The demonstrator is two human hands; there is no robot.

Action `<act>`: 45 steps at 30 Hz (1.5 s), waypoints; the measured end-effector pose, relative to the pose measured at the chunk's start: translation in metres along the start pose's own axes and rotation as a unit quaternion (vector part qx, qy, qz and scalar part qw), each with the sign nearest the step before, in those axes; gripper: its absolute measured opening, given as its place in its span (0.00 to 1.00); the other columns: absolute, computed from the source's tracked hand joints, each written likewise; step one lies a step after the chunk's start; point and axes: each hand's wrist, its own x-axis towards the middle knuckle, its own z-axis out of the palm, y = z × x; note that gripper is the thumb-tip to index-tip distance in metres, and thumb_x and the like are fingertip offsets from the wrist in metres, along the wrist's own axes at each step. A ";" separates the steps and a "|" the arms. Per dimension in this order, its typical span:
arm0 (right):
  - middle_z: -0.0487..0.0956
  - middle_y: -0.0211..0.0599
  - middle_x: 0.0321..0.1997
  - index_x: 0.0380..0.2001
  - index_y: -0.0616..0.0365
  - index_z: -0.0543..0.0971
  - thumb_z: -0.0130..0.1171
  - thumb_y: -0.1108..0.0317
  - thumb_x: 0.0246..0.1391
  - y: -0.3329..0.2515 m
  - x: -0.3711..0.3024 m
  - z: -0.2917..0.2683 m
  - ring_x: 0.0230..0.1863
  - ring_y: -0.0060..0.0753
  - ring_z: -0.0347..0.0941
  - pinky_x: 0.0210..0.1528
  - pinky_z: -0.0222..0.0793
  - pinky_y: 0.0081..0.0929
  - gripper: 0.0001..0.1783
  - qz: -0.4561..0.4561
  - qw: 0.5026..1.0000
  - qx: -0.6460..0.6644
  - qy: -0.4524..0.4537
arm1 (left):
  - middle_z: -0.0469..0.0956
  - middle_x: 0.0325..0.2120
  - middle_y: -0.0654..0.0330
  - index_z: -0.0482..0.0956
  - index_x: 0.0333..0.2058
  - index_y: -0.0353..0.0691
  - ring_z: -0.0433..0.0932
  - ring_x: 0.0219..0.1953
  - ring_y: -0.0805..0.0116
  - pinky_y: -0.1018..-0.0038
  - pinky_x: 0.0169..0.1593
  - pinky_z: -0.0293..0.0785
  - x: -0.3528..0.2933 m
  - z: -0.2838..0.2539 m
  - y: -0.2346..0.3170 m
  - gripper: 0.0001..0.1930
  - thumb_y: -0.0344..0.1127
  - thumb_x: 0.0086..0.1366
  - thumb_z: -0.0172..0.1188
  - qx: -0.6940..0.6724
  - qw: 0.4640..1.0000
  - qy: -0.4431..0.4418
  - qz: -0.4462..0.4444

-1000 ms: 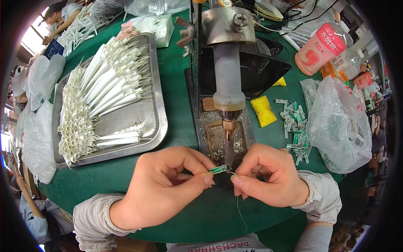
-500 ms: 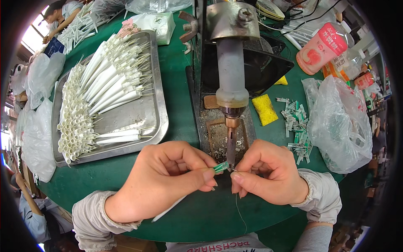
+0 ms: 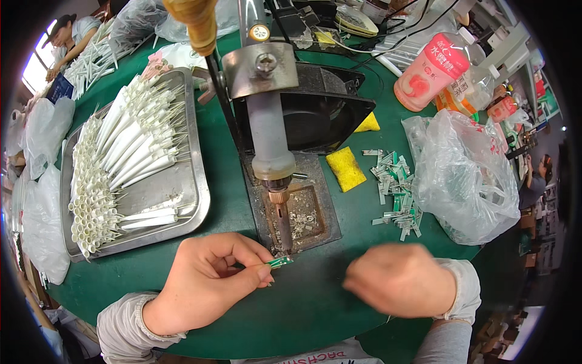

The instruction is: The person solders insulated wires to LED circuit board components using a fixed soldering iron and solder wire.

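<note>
Pinched between the thumb and fingers of my left hand [image 3: 213, 285] is a small green circuit board [image 3: 279, 262]. Its outer end lies right by the tip of an upright soldering iron [image 3: 284, 233]; whether they touch is hard to tell. My right hand [image 3: 400, 280] is off to the right above the table, smeared by motion, so its fingers and anything in them cannot be made out. Behind the iron's tip is a metal base [image 3: 324, 227] with a recess full of solder crumbs.
A metal tray [image 3: 197, 209] of white tapered tubes [image 3: 136, 145] with thin wires stands left. On the right are yellow sponges [image 3: 346, 170], a pile of small circuit boards [image 3: 397, 188], a plastic bag [image 3: 467, 182] and a pink-labelled bottle [image 3: 433, 70]. A black fan [image 3: 309, 112] stands behind the iron.
My right hand has drawn away from the iron's tip to the right, where before it pinched a thin solder wire there. My left hand still holds the board. The whole view has shifted.
</note>
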 end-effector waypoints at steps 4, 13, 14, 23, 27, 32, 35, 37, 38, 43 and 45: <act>0.69 0.39 0.25 0.27 0.59 0.70 0.59 0.71 0.44 0.018 -0.007 -0.010 0.29 0.44 0.72 0.28 0.70 0.36 0.09 0.134 0.971 -0.188 0.055 | 0.78 0.38 0.49 0.76 0.29 0.28 0.80 0.33 0.71 0.79 0.40 0.78 -0.002 0.002 0.000 0.02 0.17 0.60 0.59 0.048 0.999 -0.018 0.010; 0.69 0.42 0.29 0.30 0.61 0.71 0.60 0.77 0.42 0.037 -0.005 -0.007 0.34 0.46 0.70 0.32 0.70 0.37 0.10 0.073 0.981 -0.166 0.069 | 0.78 0.34 0.58 0.76 0.28 0.35 0.78 0.32 0.60 0.70 0.35 0.75 -0.010 0.004 -0.035 0.06 0.21 0.51 0.62 0.431 0.838 -0.098 0.321; 0.69 0.42 0.30 0.30 0.60 0.71 0.61 0.77 0.41 0.038 -0.002 -0.003 0.34 0.47 0.70 0.33 0.70 0.37 0.11 0.069 0.983 -0.153 0.070 | 0.76 0.32 0.59 0.75 0.27 0.37 0.76 0.32 0.58 0.68 0.35 0.74 -0.009 0.002 -0.039 0.07 0.25 0.50 0.64 0.482 0.789 -0.108 0.365; 0.70 0.43 0.30 0.31 0.60 0.72 0.64 0.73 0.43 0.025 0.008 -0.004 0.35 0.48 0.71 0.34 0.70 0.38 0.12 0.110 0.984 -0.125 0.071 | 0.72 0.30 0.57 0.76 0.30 0.40 0.72 0.34 0.56 0.65 0.36 0.71 0.011 -0.048 0.030 0.09 0.26 0.48 0.63 0.697 0.602 0.170 0.350; 0.70 0.43 0.30 0.31 0.60 0.72 0.63 0.74 0.44 0.032 0.012 0.005 0.35 0.48 0.71 0.34 0.70 0.38 0.11 0.088 0.983 -0.138 0.078 | 0.73 0.31 0.57 0.78 0.31 0.38 0.72 0.37 0.56 0.65 0.40 0.72 0.039 -0.080 0.039 0.08 0.25 0.50 0.63 0.719 0.558 0.244 0.336; 0.70 0.43 0.30 0.30 0.61 0.71 0.62 0.74 0.44 0.038 0.009 0.007 0.34 0.48 0.71 0.34 0.70 0.38 0.11 0.112 0.982 -0.125 0.089 | 0.72 0.30 0.59 0.78 0.30 0.40 0.72 0.37 0.59 0.66 0.41 0.72 0.051 -0.092 0.031 0.08 0.24 0.49 0.62 0.762 0.540 0.224 0.278; 0.70 0.44 0.29 0.29 0.60 0.70 0.62 0.74 0.44 0.039 0.007 0.005 0.33 0.48 0.71 0.33 0.70 0.38 0.11 0.115 0.980 -0.132 0.092 | 0.74 0.31 0.59 0.77 0.30 0.39 0.73 0.37 0.59 0.66 0.41 0.72 0.048 -0.090 0.031 0.08 0.24 0.48 0.61 0.740 0.550 0.218 0.319; 0.70 0.44 0.29 0.29 0.60 0.70 0.62 0.74 0.43 0.039 0.006 0.004 0.32 0.48 0.71 0.33 0.70 0.38 0.11 0.104 0.981 -0.132 0.093 | 0.75 0.32 0.59 0.77 0.30 0.39 0.74 0.36 0.58 0.66 0.40 0.73 0.043 -0.089 0.030 0.09 0.23 0.48 0.61 0.722 0.553 0.212 0.358; 0.70 0.43 0.28 0.28 0.60 0.70 0.62 0.74 0.43 0.039 0.006 0.004 0.31 0.48 0.72 0.32 0.70 0.39 0.11 0.104 0.983 -0.121 0.091 | 0.76 0.32 0.58 0.77 0.30 0.38 0.75 0.35 0.58 0.67 0.38 0.74 0.039 -0.089 0.029 0.09 0.23 0.47 0.61 0.713 0.558 0.197 0.375; 0.70 0.40 0.25 0.28 0.59 0.71 0.62 0.75 0.43 0.033 0.007 0.002 0.27 0.46 0.73 0.28 0.71 0.38 0.10 0.102 0.983 -0.115 0.103 | 0.77 0.31 0.57 0.77 0.31 0.37 0.77 0.32 0.58 0.67 0.34 0.75 0.022 -0.075 0.033 0.12 0.22 0.44 0.61 0.720 0.542 0.164 0.401; 0.72 0.40 0.26 0.30 0.59 0.73 0.62 0.76 0.43 0.033 0.006 0.000 0.28 0.45 0.74 0.27 0.71 0.37 0.09 0.085 0.985 -0.113 0.095 | 0.76 0.31 0.57 0.77 0.32 0.37 0.77 0.32 0.58 0.67 0.34 0.74 0.016 -0.063 0.038 0.13 0.21 0.43 0.61 0.731 0.537 0.159 0.390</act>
